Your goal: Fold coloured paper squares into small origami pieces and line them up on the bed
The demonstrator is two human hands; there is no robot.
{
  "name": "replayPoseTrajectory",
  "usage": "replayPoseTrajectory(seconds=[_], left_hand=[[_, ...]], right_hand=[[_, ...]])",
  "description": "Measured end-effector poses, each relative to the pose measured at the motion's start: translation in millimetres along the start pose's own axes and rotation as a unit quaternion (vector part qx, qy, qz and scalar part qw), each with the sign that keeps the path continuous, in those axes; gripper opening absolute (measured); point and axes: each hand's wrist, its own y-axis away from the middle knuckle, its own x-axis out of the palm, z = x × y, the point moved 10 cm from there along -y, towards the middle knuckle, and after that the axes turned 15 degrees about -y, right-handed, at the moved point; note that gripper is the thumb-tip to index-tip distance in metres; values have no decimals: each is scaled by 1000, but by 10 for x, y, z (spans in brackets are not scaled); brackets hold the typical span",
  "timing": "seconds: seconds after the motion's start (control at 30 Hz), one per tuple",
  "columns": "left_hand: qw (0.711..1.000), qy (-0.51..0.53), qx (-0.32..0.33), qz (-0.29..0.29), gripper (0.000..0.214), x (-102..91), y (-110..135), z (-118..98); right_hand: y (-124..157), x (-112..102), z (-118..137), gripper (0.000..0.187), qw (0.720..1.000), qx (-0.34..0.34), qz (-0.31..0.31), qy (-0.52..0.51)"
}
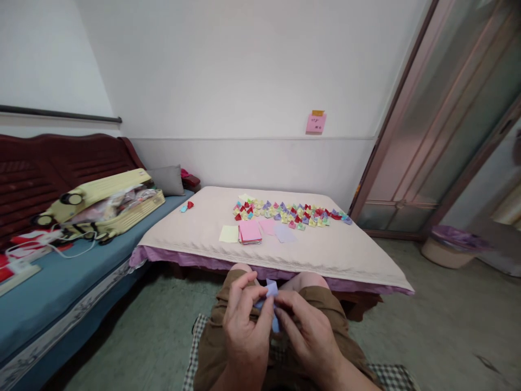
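Above my lap, a partly folded sheet of lavender paper (271, 288) is held between my two hands. My left hand (247, 315) pinches its left side with thumb and fingers. On the other side, the thumb and fingertips of my right hand (309, 326) grip the paper's right and lower edge. Fingers cover much of the folds. On the table beyond lies a stack of square paper (249, 232) with pink on top. A pale yellow sheet (229, 234), a light pink sheet (267, 226) and a lavender sheet (285, 233) lie around it.
Many small folded paper pieces (293, 213) spread across the back of the cream-covered table (175, 233). Two more pieces (188, 206) lie at its left. An open yellow suitcase (134, 209) rests on the blue-cushioned bench (122, 244). A lined bin (445, 250) stands at right.
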Motion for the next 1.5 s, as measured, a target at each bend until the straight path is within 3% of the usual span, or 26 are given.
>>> replayPoseTrajectory(seconds=[0.3, 0.53, 0.83, 1.0, 1.13, 1.5], left_hand=[[994, 14, -76, 75, 6, 139, 13, 140], [996, 33, -71, 51, 8, 114, 24, 112], [976, 91, -159, 118, 11, 246, 10, 251], [972, 117, -127, 157, 13, 293, 6, 163], [975, 131, -100, 149, 10, 271, -5, 100], [954, 205, -151, 161, 9, 427, 50, 284]], right_hand=[[-7, 6, 74, 26, 999, -35, -9, 15], [41, -5, 71, 26, 998, -43, -28, 42], [60, 39, 57, 28, 998, -48, -11, 44], [34, 1, 20, 21, 999, -13, -21, 29], [26, -18, -6, 18, 1000, 2, -22, 21], [66, 22, -20, 17, 999, -8, -10, 38]])
